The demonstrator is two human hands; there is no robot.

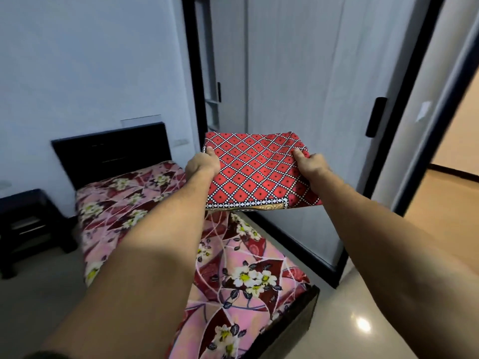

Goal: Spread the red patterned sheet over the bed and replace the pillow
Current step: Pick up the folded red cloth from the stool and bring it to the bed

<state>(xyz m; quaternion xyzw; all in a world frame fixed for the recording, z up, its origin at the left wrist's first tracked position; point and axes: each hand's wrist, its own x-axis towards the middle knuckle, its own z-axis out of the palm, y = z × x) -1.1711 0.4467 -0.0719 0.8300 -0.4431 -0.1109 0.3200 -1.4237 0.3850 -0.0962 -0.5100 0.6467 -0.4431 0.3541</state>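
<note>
Head view: folded red patterned sheet (pixel 259 172) held in the air above the bed (pixel 243 275), near the wardrobe door (pixel 311 99). Left hand (pixel 203 164) fingers clamped on its left edge; right hand (pixel 311 164) fingers clamped on its right edge. Bed carries a pink floral sheet (pixel 124 203). Dark headboard (pixel 114 154) against wall.

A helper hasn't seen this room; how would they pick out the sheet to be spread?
Start at the bed with the black headboard. Above it the left hand and right hand hold the folded red sheet. Its dotted diamond grid differs from the pink floral cover.
</note>
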